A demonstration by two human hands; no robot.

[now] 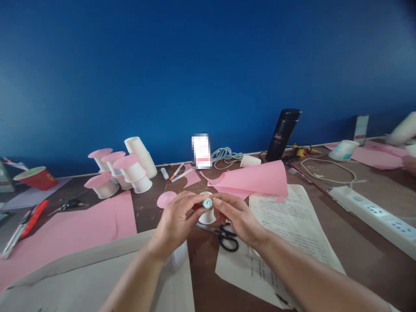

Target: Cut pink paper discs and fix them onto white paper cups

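A small turquoise cylinder (207, 203), seen end-on, is held between my two hands; I cannot make out its kind. Thumb and fingers of my left hand (180, 213) pinch it from the left. On its other side, the fingertips of my right hand (236, 213) are closed against it. Just below and behind it stands a white paper cup (207, 218), partly hidden by the hands. Black-handled scissors (228, 242) lie under my right hand. Left of the fingers is a round pink paper disc (167, 199).
Stacked paper cups with pink discs (128, 169) stand back left. A rolled pink sheet (256, 180), a black flask (283, 134) and a power strip (377, 214) are to the right. A utility knife (20, 229) lies far left. Another person's hand (408, 164) shows at the right edge.
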